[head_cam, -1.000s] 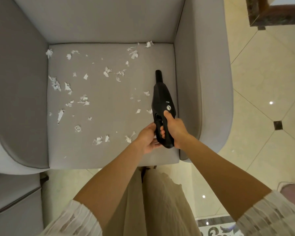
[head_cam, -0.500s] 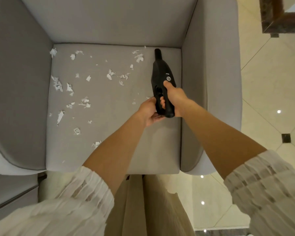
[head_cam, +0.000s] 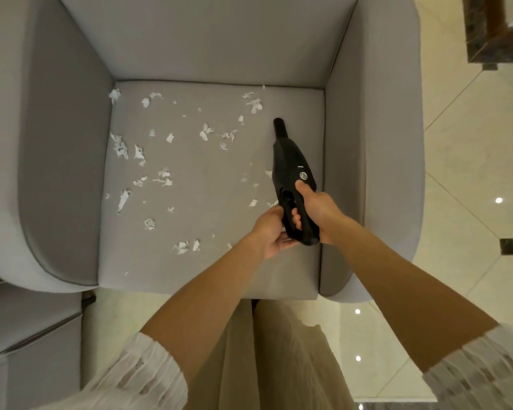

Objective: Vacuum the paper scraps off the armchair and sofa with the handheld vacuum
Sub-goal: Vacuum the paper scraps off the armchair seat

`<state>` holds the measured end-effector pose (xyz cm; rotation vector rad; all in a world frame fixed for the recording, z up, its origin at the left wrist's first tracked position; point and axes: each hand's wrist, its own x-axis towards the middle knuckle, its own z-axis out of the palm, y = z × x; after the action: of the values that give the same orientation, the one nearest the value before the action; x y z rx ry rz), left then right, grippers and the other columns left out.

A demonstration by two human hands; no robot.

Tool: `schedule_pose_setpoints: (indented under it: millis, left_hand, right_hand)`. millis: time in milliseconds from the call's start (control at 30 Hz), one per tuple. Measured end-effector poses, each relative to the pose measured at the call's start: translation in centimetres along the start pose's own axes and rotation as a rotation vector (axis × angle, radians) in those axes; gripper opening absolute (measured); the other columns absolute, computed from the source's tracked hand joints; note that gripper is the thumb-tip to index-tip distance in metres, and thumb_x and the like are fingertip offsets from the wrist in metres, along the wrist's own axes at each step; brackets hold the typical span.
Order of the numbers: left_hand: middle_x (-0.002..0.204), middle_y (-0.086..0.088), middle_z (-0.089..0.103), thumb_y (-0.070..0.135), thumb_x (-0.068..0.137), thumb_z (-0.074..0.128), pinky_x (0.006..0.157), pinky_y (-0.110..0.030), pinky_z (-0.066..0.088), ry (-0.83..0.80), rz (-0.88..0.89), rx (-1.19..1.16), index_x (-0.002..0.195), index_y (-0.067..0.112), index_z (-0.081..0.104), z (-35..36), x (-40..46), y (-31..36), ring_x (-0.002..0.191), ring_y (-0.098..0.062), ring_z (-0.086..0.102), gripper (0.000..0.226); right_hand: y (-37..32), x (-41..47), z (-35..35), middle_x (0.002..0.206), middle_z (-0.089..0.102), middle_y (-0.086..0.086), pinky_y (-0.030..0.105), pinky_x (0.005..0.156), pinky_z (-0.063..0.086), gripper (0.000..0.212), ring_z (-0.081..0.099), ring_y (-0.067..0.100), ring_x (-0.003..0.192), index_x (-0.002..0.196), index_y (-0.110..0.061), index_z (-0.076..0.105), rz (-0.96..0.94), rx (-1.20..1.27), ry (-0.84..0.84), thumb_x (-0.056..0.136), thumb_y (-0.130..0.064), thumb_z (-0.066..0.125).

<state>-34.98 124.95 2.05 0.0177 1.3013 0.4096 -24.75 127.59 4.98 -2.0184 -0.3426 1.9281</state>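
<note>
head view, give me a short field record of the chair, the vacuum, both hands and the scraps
chair: grey fabric armchair, seen from above
scraps: torn white paper scraps scattered on the seat, mostly centre and left; a few beside the vacuum
vacuum: black handheld vacuum, nozzle pointing toward the backrest, over the right part of the seat
right hand: right hand grips the handle, thumb just below the round button
left hand: left hand holds the handle's lower end
floor: glossy cream tiles
</note>
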Motion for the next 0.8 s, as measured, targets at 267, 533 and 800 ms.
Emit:
schedule_pose_setpoints:
  millis: [267, 533, 800]
  left_hand:
    - [0.052, 0.007, 0.057, 0.018, 0.104, 0.034, 0.084, -0.039, 0.055, 0.027, 0.045, -0.023, 0.095, 0.022, 0.058, -0.3, 1.6, 3.6, 0.067, -0.013, 0.057, 0.026]
    - [0.053, 0.004, 0.066, 0.016, 0.105, 0.036, 0.085, -0.043, 0.055, 0.032, 0.114, -0.011, 0.093, 0.018, 0.059, 0.1, 1.9, 8.2, 0.093, -0.023, 0.061, 0.026]
    - [0.065, 0.003, 0.063, 0.014, 0.104, 0.035, 0.081, -0.04, 0.057, 0.019, 0.093, 0.053, 0.097, 0.019, 0.059, -0.5, 0.3, 4.9, 0.084, -0.018, 0.059, 0.026]
  right_hand:
    - [-3.7, 1.6, 2.1, 0.059, 0.056, 0.006, 0.02, 0.041, 0.047, 0.042, 0.051, 0.012, 0.04, 0.114, -0.001, 0.056, -0.049, -0.03, 0.014, 0.098, -0.04, 0.051]
    - [-8.1, 3.2, 2.9, 0.06, 0.056, 0.005, 0.018, 0.04, 0.047, 0.046, 0.05, 0.011, 0.037, 0.115, -0.001, 0.056, -0.074, -0.004, -0.006, 0.098, -0.043, 0.051]
    - [-4.2, 1.6, 2.5, 0.06, 0.056, 0.005, 0.018, 0.039, 0.046, 0.047, 0.05, 0.01, 0.036, 0.116, 0.0, 0.057, -0.04, 0.042, 0.017, 0.098, -0.043, 0.052]
